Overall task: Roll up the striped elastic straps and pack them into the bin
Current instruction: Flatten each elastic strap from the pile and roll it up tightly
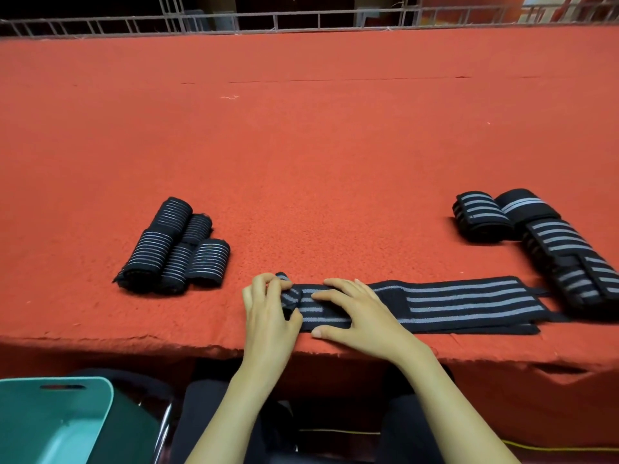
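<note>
A black strap with grey stripes lies flat along the near edge of the red table. Its left end is curled into a small roll, and my left hand pinches that roll between thumb and fingers. My right hand lies on the strap just right of the roll, fingers spread and pressing down. Several rolled thin-striped straps sit in a cluster to the left. Wide-striped straps, some rolled and some folded, are piled at the right. A teal bin stands at the bottom left, below the table edge.
A white wire fence runs along the table's far side. My dark-clothed lap and a chair's metal leg lie under the near edge. A yellow cord runs across the floor at the lower right.
</note>
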Tool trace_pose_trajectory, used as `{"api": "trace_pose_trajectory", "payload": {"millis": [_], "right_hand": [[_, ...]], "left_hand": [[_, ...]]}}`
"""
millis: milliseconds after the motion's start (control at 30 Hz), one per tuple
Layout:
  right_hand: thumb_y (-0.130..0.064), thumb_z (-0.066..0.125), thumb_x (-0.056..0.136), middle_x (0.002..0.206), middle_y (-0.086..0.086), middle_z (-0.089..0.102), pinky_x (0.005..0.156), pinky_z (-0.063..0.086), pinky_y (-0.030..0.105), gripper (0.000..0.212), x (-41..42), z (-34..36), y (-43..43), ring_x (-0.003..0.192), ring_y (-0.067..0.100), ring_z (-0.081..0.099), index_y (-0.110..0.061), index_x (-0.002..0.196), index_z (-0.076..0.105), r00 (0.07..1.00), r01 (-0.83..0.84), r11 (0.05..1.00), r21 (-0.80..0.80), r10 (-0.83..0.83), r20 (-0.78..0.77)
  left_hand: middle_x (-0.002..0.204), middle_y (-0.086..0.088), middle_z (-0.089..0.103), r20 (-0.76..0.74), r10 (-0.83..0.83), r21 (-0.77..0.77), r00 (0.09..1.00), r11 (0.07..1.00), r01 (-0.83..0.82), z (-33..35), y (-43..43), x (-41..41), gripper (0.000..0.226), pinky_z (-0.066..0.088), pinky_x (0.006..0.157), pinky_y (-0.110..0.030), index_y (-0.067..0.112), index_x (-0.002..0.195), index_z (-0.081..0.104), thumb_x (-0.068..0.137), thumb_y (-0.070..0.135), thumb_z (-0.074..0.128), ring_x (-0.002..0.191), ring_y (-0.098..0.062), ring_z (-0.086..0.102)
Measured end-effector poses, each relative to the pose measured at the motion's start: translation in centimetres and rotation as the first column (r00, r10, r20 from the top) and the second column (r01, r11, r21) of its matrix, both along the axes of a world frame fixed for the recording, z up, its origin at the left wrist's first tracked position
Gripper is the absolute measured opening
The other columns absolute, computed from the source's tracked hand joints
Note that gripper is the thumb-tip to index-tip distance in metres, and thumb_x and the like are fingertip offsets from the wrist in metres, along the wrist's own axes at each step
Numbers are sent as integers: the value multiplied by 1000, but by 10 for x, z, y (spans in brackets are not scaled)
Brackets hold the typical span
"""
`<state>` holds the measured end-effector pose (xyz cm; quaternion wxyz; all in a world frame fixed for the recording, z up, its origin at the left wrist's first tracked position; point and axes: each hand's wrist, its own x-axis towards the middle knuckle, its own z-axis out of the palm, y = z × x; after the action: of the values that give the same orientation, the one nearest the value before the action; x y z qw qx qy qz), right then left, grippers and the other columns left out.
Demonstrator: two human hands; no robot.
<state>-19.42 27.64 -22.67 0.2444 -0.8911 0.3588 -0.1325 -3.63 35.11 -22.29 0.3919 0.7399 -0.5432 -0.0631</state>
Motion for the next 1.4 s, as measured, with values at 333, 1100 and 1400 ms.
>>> {"api": "trace_pose_trajectory", "payload": {"millis": [333, 1100, 1400], "right_hand": [[-63, 58, 82, 150, -15, 29, 118, -4, 26, 61, -1, 2, 1, 140, 0, 17, -38, 136, 45, 1000, 0, 1000, -16, 0, 12], [-76, 59, 66, 129, -26, 42, 117, 5, 30, 74, -45, 9, -13, 128, -3, 33, -38, 129, 49, 993, 113, 994, -8, -113, -18], [-75, 61, 68, 131, -24, 43, 114, 11, 26, 72, -45, 0, -7, 124, -7, 29, -37, 129, 50, 987, 161, 984, -79, -159, 29]], "left_hand": [[114, 8, 40, -47, -44, -39, 998, 998, 42, -4, 5, 8, 16, 27, 94, -22, 18, 101, 65, 88, 26, 63, 108, -6, 29], [102, 8, 57, 71, -251, -167, 965, 951, 260, -7, -7, -29, 26, 30, 92, -5, 13, 98, 68, 77, 28, 74, 98, -3, 44], [120, 14, 56, -408, -440, -42, 800, 884, 466, 13, -5, -8, 37, 36, 96, -7, 20, 105, 65, 87, -10, 54, 112, 8, 52]]}}
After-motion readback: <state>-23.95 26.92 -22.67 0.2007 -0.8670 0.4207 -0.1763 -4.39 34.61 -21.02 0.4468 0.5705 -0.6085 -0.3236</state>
